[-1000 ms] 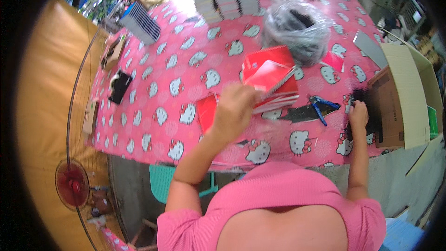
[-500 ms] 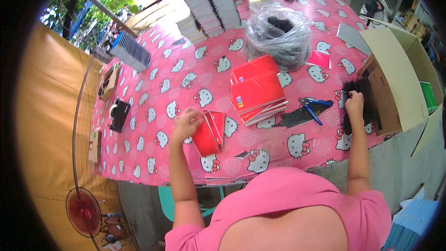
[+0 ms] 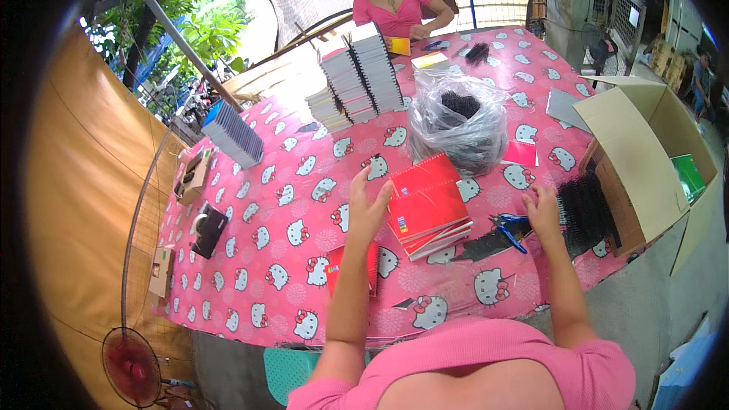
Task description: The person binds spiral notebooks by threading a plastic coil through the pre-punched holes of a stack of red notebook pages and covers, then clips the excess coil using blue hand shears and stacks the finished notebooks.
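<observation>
A stack of red spiral notebooks (image 3: pixel 430 211) sits in front of me on the pink patterned table cover. My left hand (image 3: pixel 369 202) is at its left side, thumb and fingers spread, with nothing visible in them. More red notebooks (image 3: pixel 371 269) lie nearer to me, partly hidden under my left forearm. My right hand (image 3: pixel 542 214) hovers between blue-handled pliers (image 3: pixel 511 234) and a pile of black spiral binding coils (image 3: pixel 583 216). Its fingers are apart and appear to hold nothing. The pliers rest on a dark flat piece (image 3: pixel 486 245) beside the stack.
Behind the notebooks stands a clear plastic bag (image 3: pixel 457 133) of black coils. An open cardboard box (image 3: pixel 634 156) is at the right. Tall notebook stacks (image 3: pixel 361 80) and a tape dispenser (image 3: pixel 207 231) stand farther left. Across the table, a person in pink (image 3: pixel 395 11) handles a yellow item.
My left hand has left the loose notebooks and moved up beside the red stack. My right hand has moved left, off the black coils. The view has tilted up, showing the other person.
</observation>
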`<state>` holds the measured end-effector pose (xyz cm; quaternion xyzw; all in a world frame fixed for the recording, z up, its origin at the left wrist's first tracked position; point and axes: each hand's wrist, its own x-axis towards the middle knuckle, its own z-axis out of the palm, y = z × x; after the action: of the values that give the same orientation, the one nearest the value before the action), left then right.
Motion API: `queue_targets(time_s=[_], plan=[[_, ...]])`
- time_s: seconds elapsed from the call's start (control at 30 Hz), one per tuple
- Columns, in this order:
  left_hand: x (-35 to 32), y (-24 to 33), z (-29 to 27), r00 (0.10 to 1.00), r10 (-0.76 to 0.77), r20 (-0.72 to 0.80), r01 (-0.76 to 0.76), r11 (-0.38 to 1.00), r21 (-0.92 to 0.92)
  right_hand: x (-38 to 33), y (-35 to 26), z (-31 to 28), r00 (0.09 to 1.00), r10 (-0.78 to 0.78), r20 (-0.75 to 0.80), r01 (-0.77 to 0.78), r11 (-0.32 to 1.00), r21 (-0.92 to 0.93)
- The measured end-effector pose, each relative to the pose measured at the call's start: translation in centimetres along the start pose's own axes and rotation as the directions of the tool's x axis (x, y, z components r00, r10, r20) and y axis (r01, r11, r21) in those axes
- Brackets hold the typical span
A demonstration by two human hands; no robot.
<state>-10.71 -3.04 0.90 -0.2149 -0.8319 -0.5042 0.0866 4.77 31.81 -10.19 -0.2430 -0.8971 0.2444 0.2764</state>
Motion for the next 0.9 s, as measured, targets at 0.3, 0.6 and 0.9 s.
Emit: queue_targets(time_s=[0.3,0.6,0.9], plan=[[-9.4,-3.9,5.0,0.538,-0.718,0.441,0.748,0.165,-0.643,-2.1,-11.1,5.0,0.488,0.002,0.873,-0.798,0.406,0.445],[-9.4,-0.6,7.2,0.680,-0.650,0.339,0.511,0.088,-0.855,-0.5,-14.6,4.0,0.368,-0.047,0.928,-0.886,0.285,0.366],[-12.6,1.9,5.9,0.657,-0.719,0.228,0.435,0.114,-0.893,-1.8,-15.1,5.7,0.328,-0.139,0.935,-0.831,0.429,0.355]])
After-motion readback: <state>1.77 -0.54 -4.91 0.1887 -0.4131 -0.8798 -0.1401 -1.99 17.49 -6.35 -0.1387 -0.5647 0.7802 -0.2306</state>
